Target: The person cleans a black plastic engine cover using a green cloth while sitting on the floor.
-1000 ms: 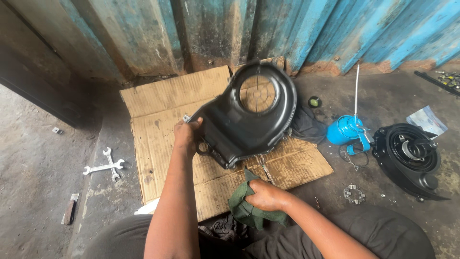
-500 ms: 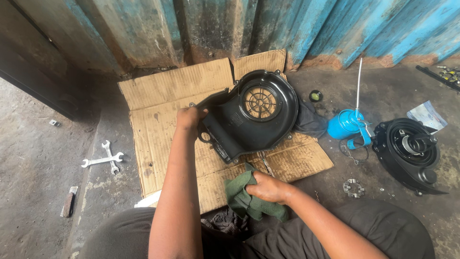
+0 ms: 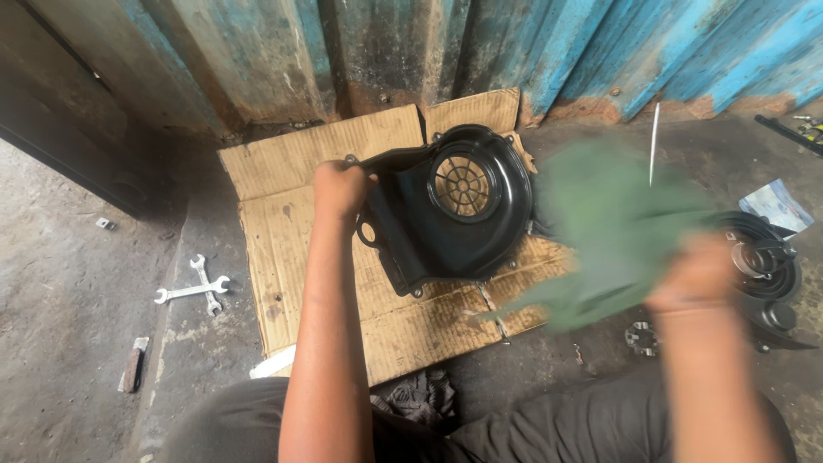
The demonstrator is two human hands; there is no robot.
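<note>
Basically left hand [image 3: 339, 189] fingers clamp the rigid, light-looking black fan cover [image 3: 454, 210] by its left rim, best hold; right hand [image 3: 699, 274], blurred, grips limp green rag [image 3: 609, 227] right of it.

A rough repair workshop: spanners [image 3: 193, 287] on concrete floor [image 3: 69, 283], corrugated metal wall [image 3: 283, 51].

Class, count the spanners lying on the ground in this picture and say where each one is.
2. Both spanners lie crossed on the concrete floor left of the cardboard sheet: one roughly level, the other more upright across it. More could be hidden behind the blurred green cloth.
</note>
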